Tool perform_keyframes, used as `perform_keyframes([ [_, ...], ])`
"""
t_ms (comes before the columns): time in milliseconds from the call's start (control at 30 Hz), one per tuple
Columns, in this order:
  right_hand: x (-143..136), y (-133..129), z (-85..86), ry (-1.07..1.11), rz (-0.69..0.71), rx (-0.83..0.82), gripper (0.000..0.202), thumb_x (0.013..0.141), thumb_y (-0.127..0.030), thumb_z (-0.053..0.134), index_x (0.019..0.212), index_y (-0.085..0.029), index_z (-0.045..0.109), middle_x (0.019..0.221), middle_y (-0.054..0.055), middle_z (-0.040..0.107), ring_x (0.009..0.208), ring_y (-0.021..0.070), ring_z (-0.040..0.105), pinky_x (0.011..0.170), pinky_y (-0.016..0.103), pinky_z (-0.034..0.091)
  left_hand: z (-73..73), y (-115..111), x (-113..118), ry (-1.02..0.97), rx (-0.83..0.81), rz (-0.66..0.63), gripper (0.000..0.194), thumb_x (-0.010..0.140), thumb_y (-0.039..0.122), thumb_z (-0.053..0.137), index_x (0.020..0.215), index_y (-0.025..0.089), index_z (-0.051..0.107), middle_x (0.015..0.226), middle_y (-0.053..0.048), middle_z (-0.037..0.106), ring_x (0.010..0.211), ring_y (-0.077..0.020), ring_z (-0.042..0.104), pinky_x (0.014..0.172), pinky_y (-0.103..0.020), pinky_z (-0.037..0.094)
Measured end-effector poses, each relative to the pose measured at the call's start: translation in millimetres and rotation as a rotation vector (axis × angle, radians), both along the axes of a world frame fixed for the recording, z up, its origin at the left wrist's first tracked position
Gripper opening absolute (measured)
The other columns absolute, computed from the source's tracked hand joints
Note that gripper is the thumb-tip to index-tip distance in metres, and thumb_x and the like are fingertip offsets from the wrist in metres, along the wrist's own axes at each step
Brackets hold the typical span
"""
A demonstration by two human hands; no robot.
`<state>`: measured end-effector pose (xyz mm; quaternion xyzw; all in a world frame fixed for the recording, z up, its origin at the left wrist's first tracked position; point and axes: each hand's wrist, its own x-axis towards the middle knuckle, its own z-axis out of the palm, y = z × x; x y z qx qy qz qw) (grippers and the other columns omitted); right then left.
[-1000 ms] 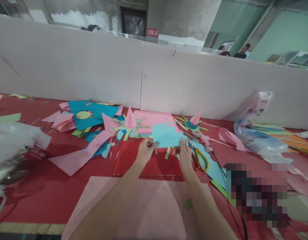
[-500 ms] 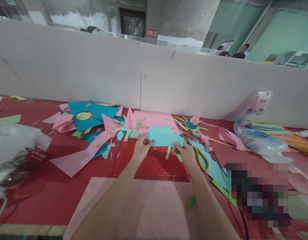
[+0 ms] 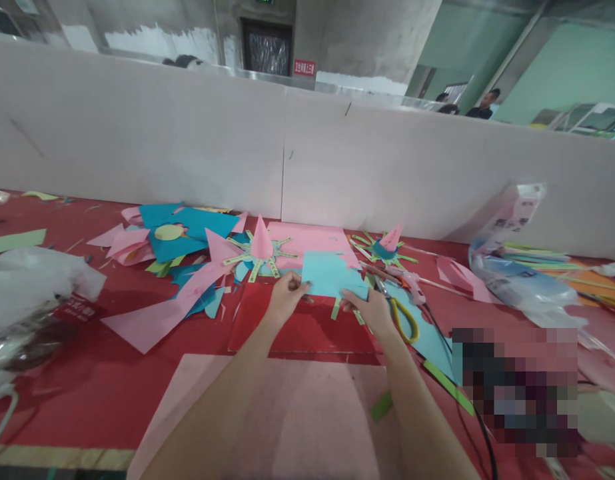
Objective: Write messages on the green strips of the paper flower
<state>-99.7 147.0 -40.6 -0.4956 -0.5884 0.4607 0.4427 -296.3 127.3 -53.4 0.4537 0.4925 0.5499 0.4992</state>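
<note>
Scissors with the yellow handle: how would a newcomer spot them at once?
Start at the red table and find the person's right hand. Just right of it lie the scissors, blades pointing away from the person. Their bright yellow handle loop sets them apart from the pink tool with a black cord beside them.

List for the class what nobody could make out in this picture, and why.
All in the head view:
- Fingers of the left hand and right hand behind the light blue paper: hidden by it.
- Dark item, lower right: masked by pixel blocks.
- Marks on the green strips: too small.
- Rest of the left plastic bag: cut off by the edge.
</note>
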Motion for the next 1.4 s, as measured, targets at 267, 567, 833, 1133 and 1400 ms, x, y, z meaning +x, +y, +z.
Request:
perform_keyframes([
  [267, -3, -4, 8.5, -0.051, -0.050, 0.065, 0.027, 0.065, -0.040, 0.065, 0.058, -0.014, 0.063, 0.055, 0.005, 0.067, 0.048, 0.0169, 0.061, 0.054, 0.028, 0.049, 4.0, -4, 7, -0.120, -0.081, -0.082, 0.027, 0.083, 0.033, 0.048, 0.101, 0.014, 0.053, 0.094, -0.005, 0.057, 0.077, -0.0142, 0.057, 0.066, -0.033, 0.049],
  [567, 0, 4, -10.4, -0.070, -0.014, 0.097, 0.029, 0.066, -0.042, 0.064, 0.062, -0.013, 0.064, 0.057, 0.006, 0.067, 0.051, 0.0179, 0.062, 0.058, 0.030, 0.050, 9.2, -9, 16, -0.131, -0.139, -0.160, 0.025, 0.082, 0.031, 0.050, 0.100, 0.013, 0.053, 0.097, -0.006, 0.057, 0.081, -0.0153, 0.057, 0.070, -0.035, 0.049],
  [833, -4, 1, -8.2, -0.048, -0.029, 0.108, 0.028, 0.066, -0.042, 0.064, 0.062, -0.014, 0.062, 0.057, 0.005, 0.067, 0.051, 0.0185, 0.062, 0.057, 0.030, 0.051, 5.9, -8, 15, -0.119, -0.101, -0.125, 0.026, 0.082, 0.031, 0.049, 0.101, 0.013, 0.053, 0.097, -0.006, 0.057, 0.081, -0.0154, 0.057, 0.070, -0.035, 0.049],
  [1133, -15, -8, 0.6, -0.022, -0.003, 0.110, 0.026, 0.067, -0.040, 0.063, 0.062, -0.014, 0.062, 0.054, 0.004, 0.066, 0.048, 0.0175, 0.062, 0.052, 0.028, 0.051, -1.9, -9, 22, -0.054, -0.015, -0.179, 0.025, 0.080, 0.030, 0.053, 0.098, 0.013, 0.055, 0.093, -0.005, 0.060, 0.079, -0.0149, 0.059, 0.068, -0.034, 0.050],
  [1400, -27, -12, -5.4, -0.008, 0.109, 0.091, 0.026, 0.070, -0.039, 0.060, 0.062, -0.014, 0.063, 0.053, 0.004, 0.066, 0.044, 0.0159, 0.060, 0.045, 0.026, 0.050, -8.4, -11, 27, 0.093, 0.056, -0.127, 0.025, 0.082, 0.031, 0.049, 0.102, 0.016, 0.054, 0.107, -0.007, 0.055, 0.093, -0.0186, 0.054, 0.079, -0.040, 0.045],
])
